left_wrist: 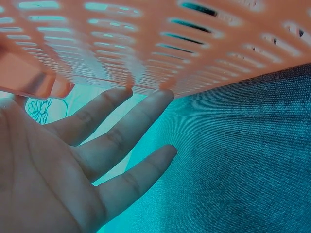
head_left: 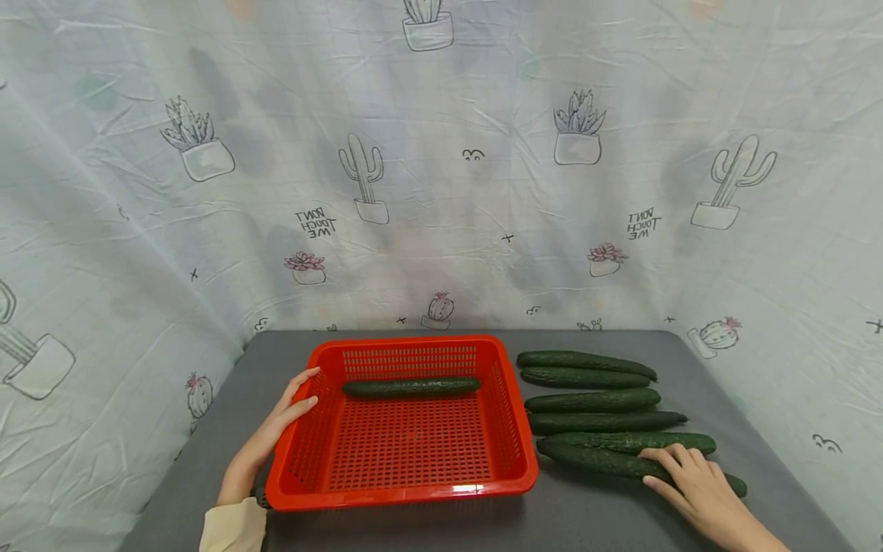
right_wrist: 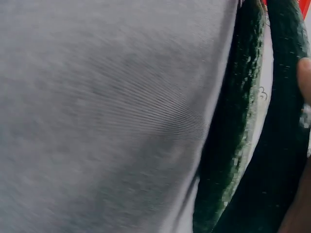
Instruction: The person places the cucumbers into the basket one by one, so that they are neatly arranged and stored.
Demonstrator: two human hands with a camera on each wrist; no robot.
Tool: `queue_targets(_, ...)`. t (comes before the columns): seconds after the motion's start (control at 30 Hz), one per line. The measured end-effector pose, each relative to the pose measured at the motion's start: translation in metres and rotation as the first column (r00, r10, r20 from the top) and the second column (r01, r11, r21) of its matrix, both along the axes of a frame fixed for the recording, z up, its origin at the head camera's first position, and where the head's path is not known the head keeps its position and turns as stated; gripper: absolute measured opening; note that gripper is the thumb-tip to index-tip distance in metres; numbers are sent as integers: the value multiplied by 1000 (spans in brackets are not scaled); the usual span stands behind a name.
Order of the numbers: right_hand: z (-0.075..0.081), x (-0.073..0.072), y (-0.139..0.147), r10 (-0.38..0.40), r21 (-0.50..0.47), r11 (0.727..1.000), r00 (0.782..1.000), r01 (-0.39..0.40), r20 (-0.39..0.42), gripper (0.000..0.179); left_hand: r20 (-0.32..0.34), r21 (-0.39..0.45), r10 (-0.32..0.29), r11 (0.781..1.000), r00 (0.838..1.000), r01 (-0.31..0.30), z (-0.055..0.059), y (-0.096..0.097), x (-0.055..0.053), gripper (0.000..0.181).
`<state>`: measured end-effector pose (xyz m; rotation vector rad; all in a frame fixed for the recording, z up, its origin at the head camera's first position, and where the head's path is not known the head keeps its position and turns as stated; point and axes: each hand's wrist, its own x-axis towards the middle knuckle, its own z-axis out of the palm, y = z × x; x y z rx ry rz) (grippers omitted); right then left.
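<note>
A red plastic basket (head_left: 407, 498) with slotted walls stands on the grey table, and one cucumber (head_left: 411, 388) lies across its far part. My left hand (head_left: 276, 425) holds the basket's left rim, thumb and a finger over the edge. Three fingers (left_wrist: 131, 138) reach along the outside of the slotted wall in the left wrist view. At the right, my right hand (head_left: 697, 487) grips the nearest cucumber (head_left: 600, 460) towards its right end, thumb on the near side. Another cucumber (head_left: 635, 441) lies right behind it. The right wrist view shows the gripped cucumber (right_wrist: 272, 136) close up, with only part of the hand.
Several more cucumbers lie in a row right of the basket, among them the farthest cucumber (head_left: 586, 362) and a middle cucumber (head_left: 607, 422). A pale curtain (head_left: 441, 199) printed with potted cacti hangs behind and along both sides of the grey table (head_left: 572, 521).
</note>
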<state>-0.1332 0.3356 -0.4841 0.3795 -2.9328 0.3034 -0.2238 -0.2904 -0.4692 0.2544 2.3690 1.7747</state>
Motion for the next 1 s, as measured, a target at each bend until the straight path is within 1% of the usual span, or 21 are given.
queue_targets(0.07, 7, -2, -1, -14, -8, 1000, 1000, 14, 7, 32, -2, -1, -5, 1000, 1000, 5, 1, 0, 0, 58)
queue_targets(0.2, 22, -6, -3, -33, -16, 999, 999, 32, -15, 32, 11, 7, -8, 1000, 1000, 8, 1, 0, 0, 58)
queue_targets(0.3, 32, -9, -5, -31, 12, 999, 998, 32, -52, 33, 17, 4, 0, 1000, 1000, 0, 1, 0, 0, 57)
queue_targets(0.43, 48, -11, -6, -26, 65, 997, 994, 33, -103, 34, 41, 30, 3, 1000, 999, -4, 1, -1, 0, 56)
queue_targets(0.53, 60, -14, -6, -12, 77, 997, 989, 23, -145, 33, 48, 41, -2, 999, 999, 0, 0, -1, 0, 56)
queue_targets(0.73, 78, -20, -10, 23, 82, 997, 968, -3, -249, 32, 21, 12, 2, 1000, 1000, -2, -1, -3, -2, 56)
queue_targets(0.87, 87, -27, -21, 21, 62, 998, 961, -4, -277, 32, -11, -14, -7, 1000, 1000, 7, -1, -2, -2, 56)
queue_targets(1.0, 94, -33, -35, 28, 47, 999, 958, -15, -286, 32, -33, -27, -13, 1000, 999, 12, -1, -1, -1, 57)
